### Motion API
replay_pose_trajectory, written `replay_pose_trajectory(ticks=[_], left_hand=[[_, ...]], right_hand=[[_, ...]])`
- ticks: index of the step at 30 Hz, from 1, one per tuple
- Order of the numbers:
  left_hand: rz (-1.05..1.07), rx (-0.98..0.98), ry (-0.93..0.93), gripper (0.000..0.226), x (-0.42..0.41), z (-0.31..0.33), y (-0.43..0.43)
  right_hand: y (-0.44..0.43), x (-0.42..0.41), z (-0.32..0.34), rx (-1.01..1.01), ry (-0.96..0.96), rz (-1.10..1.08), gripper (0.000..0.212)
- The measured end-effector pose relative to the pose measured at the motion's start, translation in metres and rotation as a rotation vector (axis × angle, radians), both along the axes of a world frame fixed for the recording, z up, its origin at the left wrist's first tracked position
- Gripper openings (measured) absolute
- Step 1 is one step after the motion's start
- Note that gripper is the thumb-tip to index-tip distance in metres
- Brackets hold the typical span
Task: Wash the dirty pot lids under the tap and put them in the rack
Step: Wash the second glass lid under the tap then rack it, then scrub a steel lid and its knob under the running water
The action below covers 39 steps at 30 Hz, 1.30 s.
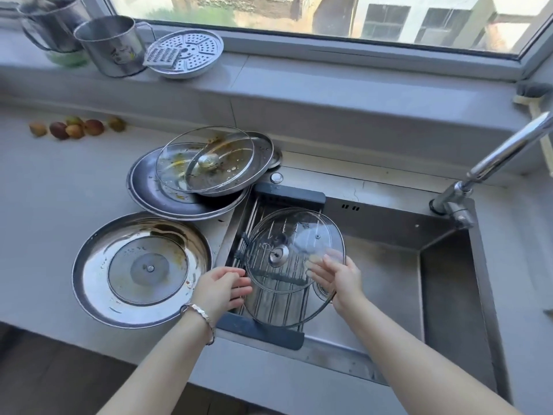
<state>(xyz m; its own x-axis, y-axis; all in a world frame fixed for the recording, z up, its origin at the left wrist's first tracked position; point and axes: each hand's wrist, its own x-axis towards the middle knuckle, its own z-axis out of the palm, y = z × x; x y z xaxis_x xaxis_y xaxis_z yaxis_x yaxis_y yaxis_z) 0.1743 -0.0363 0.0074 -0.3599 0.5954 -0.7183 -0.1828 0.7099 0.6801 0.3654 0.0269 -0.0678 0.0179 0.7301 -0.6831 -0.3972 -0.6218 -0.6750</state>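
A clear glass pot lid (294,235) with a metal knob is tilted over the dish rack (260,328) at the left end of the sink. My left hand (221,287) touches its left rim with relaxed fingers. The straight fingers of my right hand (338,278) lie against its right side and show through the glass. A second clear rim shows below it in the rack. Dirty glass lids (209,167) lie stacked on a steel lid (179,208) on the counter. A large steel lid (140,269) lies upside down nearer to me.
The tap (505,154) reaches in from the right over the steel sink (389,283); I see no water running. Steel pots (113,46) and a steamer plate (185,53) stand on the windowsill. Small fruits (74,128) lie on the counter at the left.
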Motion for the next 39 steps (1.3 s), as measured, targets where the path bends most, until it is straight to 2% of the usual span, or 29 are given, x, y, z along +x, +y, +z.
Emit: replay_pose_trajectory(ticks=[4,8,12,14,16,18,21,24,26,29,32,33,35,37,39], left_hand=[[0.012,-0.006,-0.003,0.022,-0.008,-0.003,0.002],[-0.007,-0.019,-0.001,0.021,-0.009,-0.006,0.005],[-0.037,-0.031,0.004,0.023,-0.005,-0.01,0.01],[-0.047,-0.045,0.006,0.021,-0.003,-0.013,0.012],[-0.052,-0.055,0.001,0.021,-0.001,-0.015,0.013],[-0.051,-0.069,-0.005,0.02,-0.001,-0.019,0.013],[0.09,-0.144,-0.085,0.019,-0.008,-0.024,0.007],[0.476,-0.225,-0.277,0.039,-0.025,-0.032,-0.006],[0.768,-0.187,-0.34,0.051,-0.041,-0.042,-0.016],[1.013,-0.047,-0.273,0.037,-0.062,-0.056,-0.027],[1.105,-0.014,-0.215,0.034,-0.066,-0.066,-0.039],[1.123,-0.006,-0.187,0.039,-0.063,-0.066,-0.041],[1.109,-0.024,-0.078,0.041,-0.062,-0.071,-0.043],[1.134,-0.007,0.013,0.033,-0.063,-0.066,-0.044],[1.117,0.004,0.017,0.034,-0.059,-0.058,-0.045]], right_hand=[[0.002,0.007,-0.017,-0.017,-0.081,0.062,0.007],[-0.002,0.022,-0.033,-0.042,-0.632,0.43,0.024],[0.001,0.024,-0.025,-0.101,-0.859,0.706,0.049],[0.005,0.025,-0.013,-0.155,-1.076,0.956,0.059],[0.01,0.027,0.002,-0.142,-1.344,1.199,0.058],[0.015,0.024,0.019,-0.065,-1.501,1.35,0.045],[0.019,0.012,0.038,0.1,-1.481,1.4,0.028],[0.019,-0.002,0.053,0.298,-1.391,1.362,0.028],[0.015,-0.008,0.06,0.386,-1.212,1.329,0.026],[0.003,-0.012,0.067,0.474,-0.984,1.369,0.023],[-0.011,-0.01,0.06,0.471,-0.938,1.399,0.024],[-0.016,-0.008,0.055,0.457,-0.935,1.402,0.025],[-0.025,-0.003,0.047,0.427,-0.942,1.419,0.026],[-0.031,0.003,0.041,0.4,-0.95,1.415,0.026],[-0.034,0.011,0.037,0.375,-0.947,1.401,0.025]])
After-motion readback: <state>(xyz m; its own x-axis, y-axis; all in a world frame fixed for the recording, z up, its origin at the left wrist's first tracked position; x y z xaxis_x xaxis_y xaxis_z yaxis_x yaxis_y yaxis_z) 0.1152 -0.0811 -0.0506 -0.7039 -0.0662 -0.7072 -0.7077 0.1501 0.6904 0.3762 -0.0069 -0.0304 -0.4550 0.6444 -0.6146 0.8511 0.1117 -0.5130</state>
